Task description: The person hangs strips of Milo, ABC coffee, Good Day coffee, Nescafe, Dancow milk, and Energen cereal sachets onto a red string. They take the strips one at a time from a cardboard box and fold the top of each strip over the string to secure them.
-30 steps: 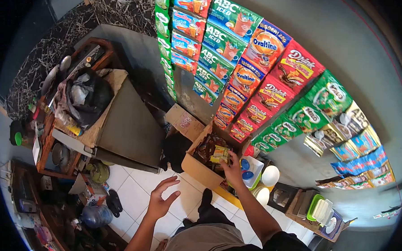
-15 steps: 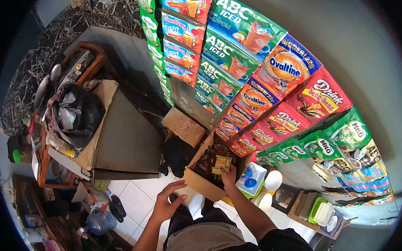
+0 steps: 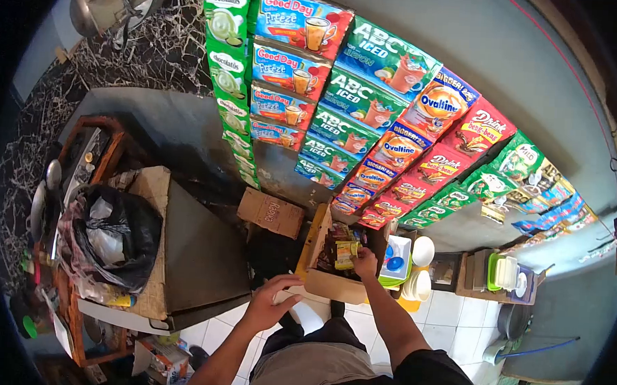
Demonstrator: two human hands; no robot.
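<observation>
An open cardboard box (image 3: 337,285) stands in front of me, with dark and yellow sachets inside it. My right hand (image 3: 365,263) reaches over its right side and pinches a yellow sachet (image 3: 346,255) above the other packets. Near the box's left front corner is my left hand (image 3: 273,304), its fingers apart and nothing in them. Strips of drink sachets hang on the wall above, among them orange Ovaltine sachets (image 3: 401,149) and red Drink beng-beng sachets (image 3: 444,161).
A closed brown carton (image 3: 271,212) sits behind left of the box. Farther left, a black plastic bag (image 3: 131,236) rests on a large grey case (image 3: 202,257). White bowls (image 3: 417,285) and a white tray with blue items (image 3: 396,257) stand right of the box.
The camera view has shifted, so the box and both hands appear farther right. My right hand still holds the yellow sachet, and my left hand remains beside the box.
</observation>
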